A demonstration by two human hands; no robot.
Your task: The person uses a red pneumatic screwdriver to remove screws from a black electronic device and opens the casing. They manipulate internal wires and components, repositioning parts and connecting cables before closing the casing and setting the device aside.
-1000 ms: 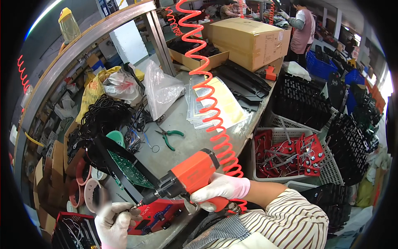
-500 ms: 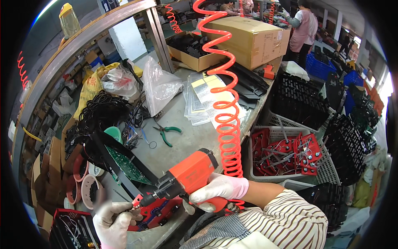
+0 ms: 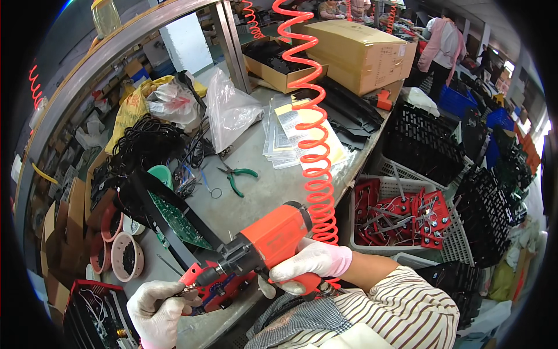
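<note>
My right hand (image 3: 308, 264), in a white glove with a pink cuff, is wrapped round the grip of a red and black air screwdriver (image 3: 279, 235). The tool points to the lower left, and its black nose meets the fingers of my left hand (image 3: 154, 311). That hand is gloved in white and pinched closed at the bit's tip; what it pinches is too small to make out. Under the tool's nose lies a red panel (image 3: 235, 289) with dark and blue parts, partly hidden. Beyond it, a green circuit board (image 3: 180, 221) sits in a black frame.
A red coiled air hose (image 3: 317, 166) hangs over the table. Green-handled pliers (image 3: 237, 177), papers (image 3: 282, 136) and a cable pile (image 3: 142, 142) lie beyond. Small tubs (image 3: 128, 259) stand left. On the right, a white basket (image 3: 349, 227) holds red parts. Another person (image 3: 443, 43) stands far right.
The view has shifted slightly, so the background sits a little lower and further right. My left hand stays pinched at the bit's tip, and the screwdriver stays in my right hand.
</note>
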